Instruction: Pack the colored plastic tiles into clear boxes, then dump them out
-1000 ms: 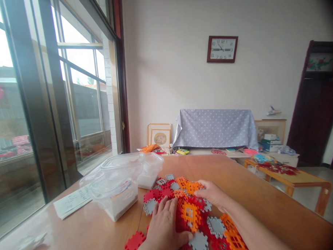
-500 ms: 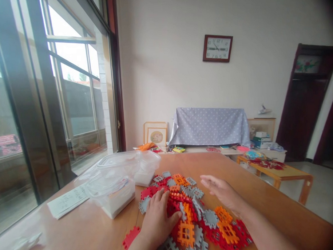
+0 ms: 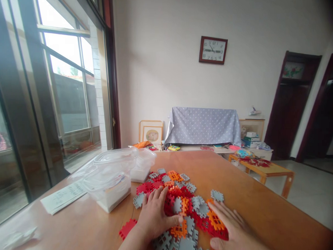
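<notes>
A heap of flat interlocking plastic tiles (image 3: 180, 197) in red, orange and grey lies on the wooden table (image 3: 233, 173) in front of me. My left hand (image 3: 154, 214) rests palm down on the left side of the heap, fingers spread. Flat on the heap's right side lies my right hand (image 3: 231, 228), fingers stretched out over red and orange tiles. One red tile (image 3: 127, 228) sits apart at the left of my left wrist. A grey tile (image 3: 217, 195) lies at the heap's right edge.
Clear plastic containers (image 3: 113, 176) stand left of the heap, with a printed paper (image 3: 62, 196) beside them and crumpled white paper (image 3: 19, 237) at the near left. A low wooden table (image 3: 266, 169) and a cloth-covered cabinet (image 3: 202, 125) stand beyond. Windows run along the left.
My right hand has come down from the far side of the heap onto its near right side. The tiles have spread toward me. My left hand stays on the heap.
</notes>
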